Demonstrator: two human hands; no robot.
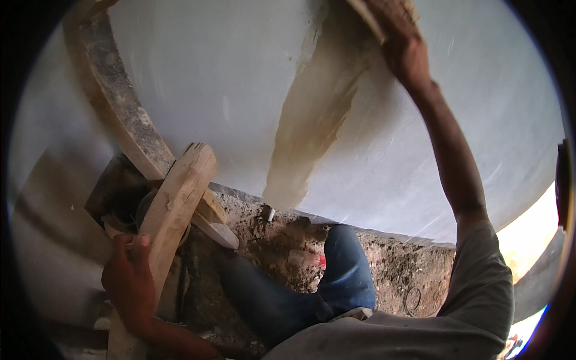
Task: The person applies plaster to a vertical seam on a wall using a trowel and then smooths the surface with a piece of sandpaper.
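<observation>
My right hand (403, 51) is raised high against a smooth grey plastered wall (228, 90) and grips a flat wooden plastering tool (375, 15) at the top edge of the view. A brown wet streak (315, 114) runs down the wall below the tool. My left hand (129, 279) grips an upright wooden post (174, 204) at the lower left. My legs in blue trousers (342, 270) stand on rough dirt.
A dirty wooden plank (114, 102) leans diagonally across the wall on the left, meeting the post. Brown earth and rubble (270, 240) lie at the wall's foot. A dark round container (144, 210) sits behind the post. Bright ground shows at the far right.
</observation>
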